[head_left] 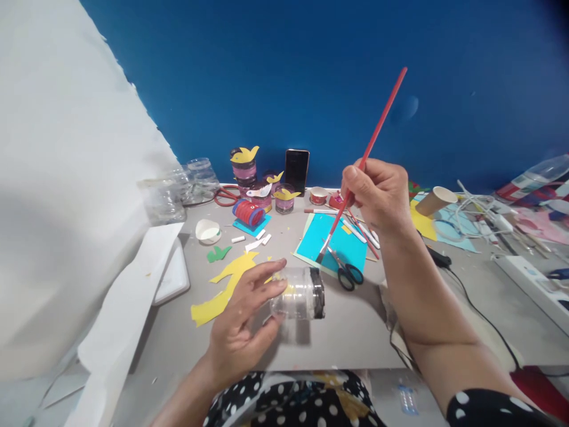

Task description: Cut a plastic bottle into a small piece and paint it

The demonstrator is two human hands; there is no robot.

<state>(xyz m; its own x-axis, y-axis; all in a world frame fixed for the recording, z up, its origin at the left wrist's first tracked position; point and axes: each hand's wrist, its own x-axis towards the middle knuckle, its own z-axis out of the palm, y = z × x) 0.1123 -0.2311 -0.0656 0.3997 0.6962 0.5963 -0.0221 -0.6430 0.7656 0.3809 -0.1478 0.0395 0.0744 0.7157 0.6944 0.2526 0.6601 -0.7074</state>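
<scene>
My left hand (pixel 246 317) holds a clear plastic cup (pixel 293 293) on its side above the table's front part, fingers and thumb around its left end. A black painted band (pixel 318 293) rings the cup's right end. In my right hand (pixel 377 193) is a long red paintbrush (pixel 383 121), pinched between thumb and fingers and slanting down to the left. Its dark bristles are above and just right of the cup, apart from it. Black-handled scissors (pixel 350 276) lie on blue paper (pixel 326 234) below the brush.
Decorated cups (pixel 244 169) and a phone (pixel 297 169) stand by the blue wall. Yellow paper (pixel 229 284), a red spool (pixel 249 212) and a white bowl (pixel 208 232) sit left. White cables (pixel 478 207), a paper cup (pixel 438 200) and a power strip (pixel 537 287) lie right.
</scene>
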